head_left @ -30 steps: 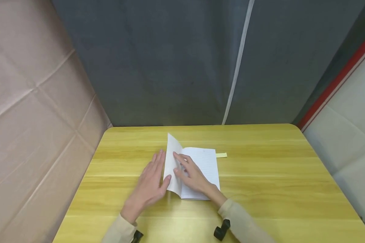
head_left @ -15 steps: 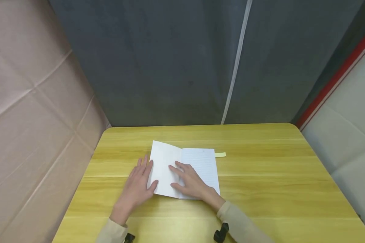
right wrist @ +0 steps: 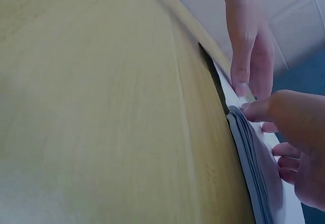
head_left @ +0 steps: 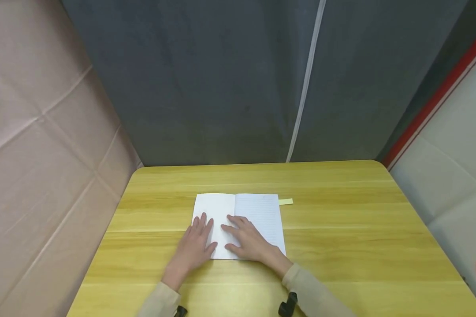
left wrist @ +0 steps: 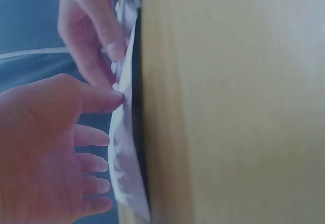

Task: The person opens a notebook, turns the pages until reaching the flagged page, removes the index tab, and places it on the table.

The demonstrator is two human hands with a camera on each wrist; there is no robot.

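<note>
Both hands press an open notebook flat at the middle of the table.

The notebook (head_left: pixel 238 222) lies open on the yellow table (head_left: pixel 341 246), blank page on the left, lined page on the right, with a small yellow slip (head_left: pixel 285 201) just beside its far right corner. The left hand (head_left: pixel 196 246) lies palm down, fingers straight and slightly spread, on the near part of the left page; the right hand (head_left: pixel 247 240) lies the same way across the centre fold and right page, fingers spread and pointing far-left. Both forearms come in from the near edge, wrists low. Judging from the springy pages, the left page could lift and flip over if the pressure eases, and an uneven push could crease the paper or slide the notebook along the smooth table.
</note>
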